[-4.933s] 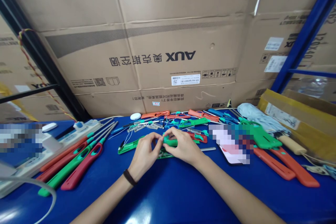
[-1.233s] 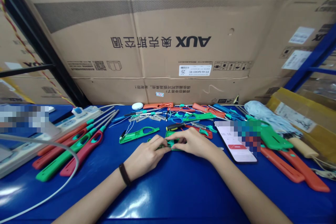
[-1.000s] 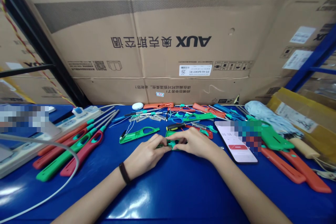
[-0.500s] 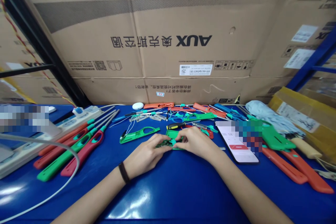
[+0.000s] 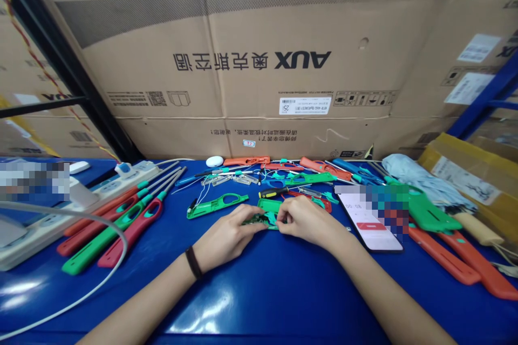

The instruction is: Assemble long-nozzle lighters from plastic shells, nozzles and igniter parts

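Observation:
Both my hands work low on the blue table at the middle. My left hand (image 5: 226, 234) pinches the near end of a small green part with thin wiring (image 5: 259, 220), perhaps a circuit board. My right hand (image 5: 306, 221) has its fingertips on the same part's teal piece (image 5: 274, 219). Just behind lies an open green lighter shell (image 5: 269, 205). To the left rests a green shell half of a utility lighter (image 5: 216, 206). A black-and-yellow screwdriver (image 5: 279, 192) lies behind my fingers.
Assembled long utility lighters (image 5: 129, 232) lie at the left by a white power strip (image 5: 76, 199). A phone (image 5: 366, 223) is at the right, beside orange lighter shells (image 5: 443, 256). Loose parts and wires (image 5: 259, 175) spread along the back, against cardboard boxes (image 5: 251, 64).
My fingers have parted slightly, with my right hand drawn a little rightward from the small green part. The whole view has shifted slightly as my head moved.

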A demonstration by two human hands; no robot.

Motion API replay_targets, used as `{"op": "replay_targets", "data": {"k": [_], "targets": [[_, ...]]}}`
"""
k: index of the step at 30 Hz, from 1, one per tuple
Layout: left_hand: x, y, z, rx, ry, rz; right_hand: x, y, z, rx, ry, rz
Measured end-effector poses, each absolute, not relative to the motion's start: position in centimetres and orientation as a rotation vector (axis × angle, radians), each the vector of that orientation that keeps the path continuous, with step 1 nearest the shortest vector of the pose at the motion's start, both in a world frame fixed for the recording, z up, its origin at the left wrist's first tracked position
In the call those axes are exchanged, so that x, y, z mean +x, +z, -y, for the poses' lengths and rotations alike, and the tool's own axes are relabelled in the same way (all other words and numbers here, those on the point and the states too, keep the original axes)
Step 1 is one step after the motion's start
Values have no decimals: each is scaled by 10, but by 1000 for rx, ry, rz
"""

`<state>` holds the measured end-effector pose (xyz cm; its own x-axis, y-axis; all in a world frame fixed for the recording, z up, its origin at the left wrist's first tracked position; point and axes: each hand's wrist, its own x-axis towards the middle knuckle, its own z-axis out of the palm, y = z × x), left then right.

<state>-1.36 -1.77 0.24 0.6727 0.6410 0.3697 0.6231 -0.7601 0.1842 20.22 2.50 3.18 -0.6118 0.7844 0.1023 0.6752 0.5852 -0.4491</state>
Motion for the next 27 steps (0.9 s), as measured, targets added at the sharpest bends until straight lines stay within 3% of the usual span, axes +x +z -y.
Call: {"op": "replay_targets", "data": {"k": [27], "targets": [[-13,4,16,2772,698,-1039,208,40,-24,-1060,521,2636]]}}
